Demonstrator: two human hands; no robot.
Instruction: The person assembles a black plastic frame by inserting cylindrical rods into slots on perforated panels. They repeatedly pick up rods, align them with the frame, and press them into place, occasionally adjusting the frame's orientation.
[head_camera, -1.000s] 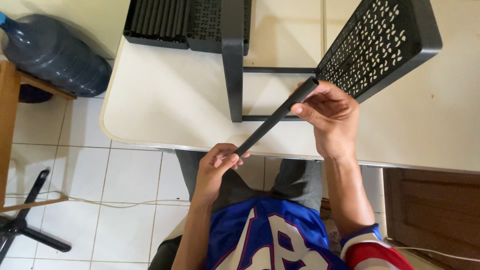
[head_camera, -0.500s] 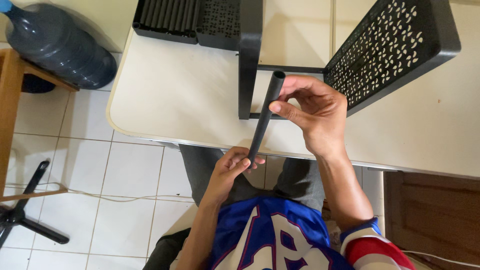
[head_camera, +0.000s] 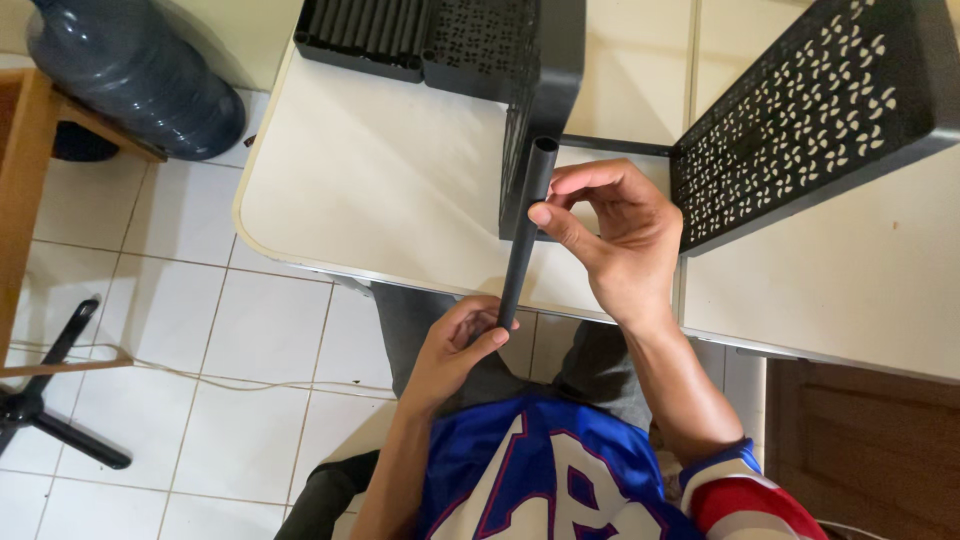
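A black hollow tube (head_camera: 526, 226) stands nearly upright over the near edge of the cream table (head_camera: 380, 190). My left hand (head_camera: 455, 345) grips its lower end just off the table's edge. My right hand (head_camera: 610, 235) pinches the tube near its upper part, thumb on its side. Behind the tube stands a black perforated shelf panel (head_camera: 545, 90), joined by a thin rod to a second perforated shelf panel (head_camera: 810, 110) at the right.
More black tubes in a tray (head_camera: 360, 30) lie at the table's far edge. A large blue water bottle (head_camera: 140, 75) rests on a wooden stand (head_camera: 25, 180) at the left. A black stand base (head_camera: 60, 400) and a cable lie on the tiled floor.
The tube has swung from a slant toward the right panel to nearly upright, and my right hand has moved left with it. The view has shifted a little.
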